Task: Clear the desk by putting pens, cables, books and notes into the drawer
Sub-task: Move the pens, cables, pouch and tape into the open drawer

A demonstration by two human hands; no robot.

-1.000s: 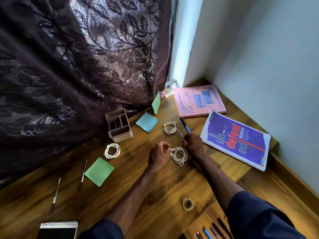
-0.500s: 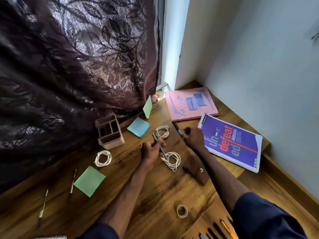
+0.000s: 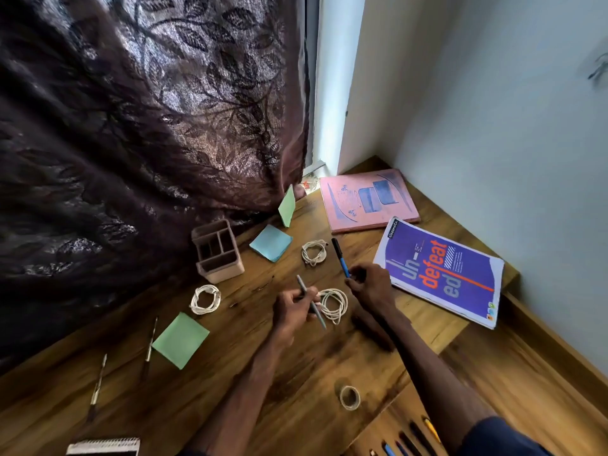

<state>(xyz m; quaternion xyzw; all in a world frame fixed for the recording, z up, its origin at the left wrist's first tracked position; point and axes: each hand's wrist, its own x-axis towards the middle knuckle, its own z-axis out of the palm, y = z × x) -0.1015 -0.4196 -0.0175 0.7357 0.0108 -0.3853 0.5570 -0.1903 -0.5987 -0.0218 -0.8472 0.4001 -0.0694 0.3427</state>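
1. At the left edge of the wooden worktop [image 3: 230, 373], two thin dark pens [image 3: 98, 380] are laid well apart from both hands, with a spiral-bound notepad [image 3: 103, 446] cut off at the bottom edge.
2. A green sticky-note pad [image 3: 180, 339] is placed just beside the second pen; a coiled white cable [image 3: 205, 299] and a pinkish plastic desk organiser [image 3: 218, 251] are set beyond it.
3. A blue sticky-note pad [image 3: 271, 242] and an upright green note [image 3: 287, 206] are seen by the dark leaf-patterned curtain [image 3: 131, 126].
4. A grey pen [image 3: 311, 301] is gripped in the closed left hand [image 3: 293, 312], its tip pointed down towards the right.
5. A second coiled white cable [image 3: 334, 304] is lying on the worktop between the two hands, touching the left one; a third coil [image 3: 314, 252] is placed farther back.
6. A blue pen with a black cap [image 3: 340, 257] is pinched in the closed right hand [image 3: 371, 286], cap end raised.
7. A roll of tape [image 3: 349, 397] is set near the front edge, and pens and pencils [image 3: 408, 439] are seen in the open drawer [image 3: 378, 432] below.
8. A pink notebook [image 3: 368, 200] is laid in the corner; beside the right hand, a purple notebook [image 3: 441, 271] is printed "undefeated", with "classmate" on its spine edge.
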